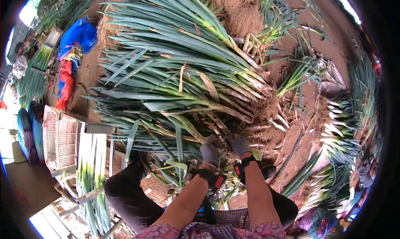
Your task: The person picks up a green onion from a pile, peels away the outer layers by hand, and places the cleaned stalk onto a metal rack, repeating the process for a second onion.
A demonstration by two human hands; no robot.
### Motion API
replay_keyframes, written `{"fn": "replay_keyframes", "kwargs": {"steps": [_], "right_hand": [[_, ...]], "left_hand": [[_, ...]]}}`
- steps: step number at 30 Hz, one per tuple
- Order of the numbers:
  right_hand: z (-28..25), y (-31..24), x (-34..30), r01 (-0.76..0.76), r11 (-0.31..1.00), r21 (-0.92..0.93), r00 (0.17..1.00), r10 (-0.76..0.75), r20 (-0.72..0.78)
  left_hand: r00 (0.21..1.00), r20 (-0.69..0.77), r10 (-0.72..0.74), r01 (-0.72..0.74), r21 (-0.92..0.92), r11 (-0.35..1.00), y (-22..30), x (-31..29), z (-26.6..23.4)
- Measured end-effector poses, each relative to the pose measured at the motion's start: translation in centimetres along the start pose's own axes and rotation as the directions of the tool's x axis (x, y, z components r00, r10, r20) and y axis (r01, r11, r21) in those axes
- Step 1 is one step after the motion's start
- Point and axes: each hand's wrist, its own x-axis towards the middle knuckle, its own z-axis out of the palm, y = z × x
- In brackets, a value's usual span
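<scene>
A big heap of green onions (pixel 166 68) lies in front of me, with long dark-green leaves to the left and pale stems and stringy roots to the right. At the heap's near edge, my left hand (pixel 210 150), in a grey glove, is closed with curled fingers at a soil-browned green onion stalk (pixel 219 126). Beside it my right hand (pixel 240 145), also gloved in grey, is closed at the same stalk's lower end. The fingertips are partly hidden. Loose peeled leaves (pixel 177 166) lie below my hands, between my legs.
Cleaned green onions (pixel 93 164) rest on a metal rack at left, beside a cream plastic crate (pixel 62 133). Trimmed white-stemmed bunches (pixel 339 130) line the right side. A blue plastic bag (pixel 78 37) and red netting (pixel 65 83) lie far left. Dry root clumps (pixel 241 14) sit at the back.
</scene>
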Motion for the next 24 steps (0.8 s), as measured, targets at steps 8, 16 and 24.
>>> {"fn": "replay_keyframes", "kwargs": {"steps": [8,16,24], "right_hand": [[4.5,4.3,3.1,0.068,0.977,-0.201,0.998,-0.065,0.023],[-1.5,1.6,0.6,-0.161,0.986,-0.043,0.986,0.163,0.031],[4.1,-10.8,-5.0,0.534,0.788,0.306,0.839,-0.451,-0.303]], "left_hand": [[1.000,-0.020,0.015,-0.017,-0.084,0.996,0.6,-4.6,2.2],[1.000,0.026,0.010,-0.014,0.166,0.986,6.9,-10.2,-3.0],[0.933,0.359,-0.002,-0.231,0.604,0.763,6.7,-8.4,-8.1]]}}
